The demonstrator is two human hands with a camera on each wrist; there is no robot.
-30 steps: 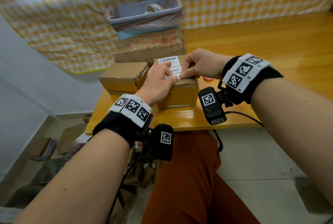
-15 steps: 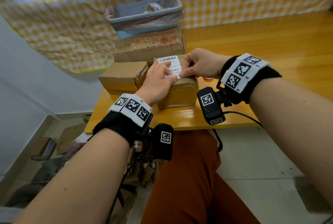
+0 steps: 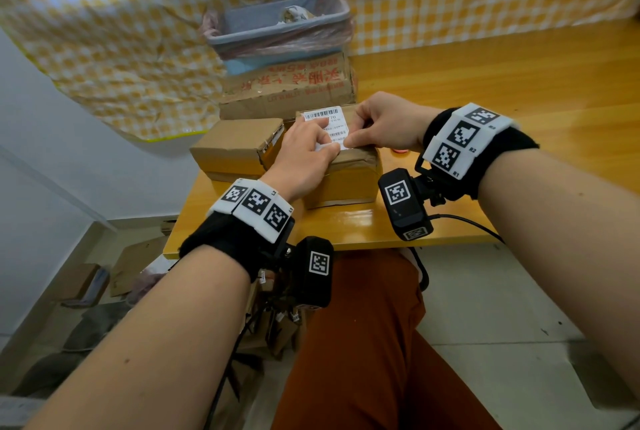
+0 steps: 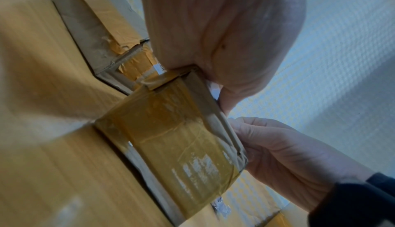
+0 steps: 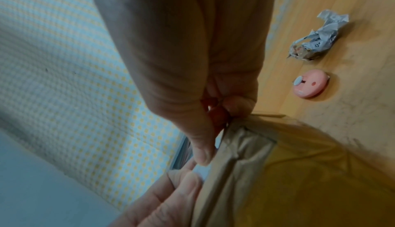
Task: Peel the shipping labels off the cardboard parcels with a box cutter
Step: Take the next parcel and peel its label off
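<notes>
A small taped cardboard parcel (image 3: 346, 183) stands near the table's front edge, with a white barcode shipping label (image 3: 325, 118) on its top. My left hand (image 3: 329, 149) lies over the label and pinches its lifted near edge. My right hand (image 3: 349, 142) meets it from the right, fingers curled and thumb pinching the same near corner; the right wrist view shows the white label strip (image 5: 202, 171) between the thumb and the left fingers. The round pink box cutter (image 5: 311, 83) lies on the table to the parcel's right, held by neither hand.
A second parcel (image 3: 239, 145) sits to the left. Behind is a larger box (image 3: 287, 86) with a lined blue bin (image 3: 277, 31) on top. A crumpled peeled label (image 5: 316, 39) lies beyond the cutter. Bare wooden table (image 3: 519, 83) stretches right.
Barely anything differs. Both hands stay at the label's near edge, and my left fingers have crept slightly toward that edge.
</notes>
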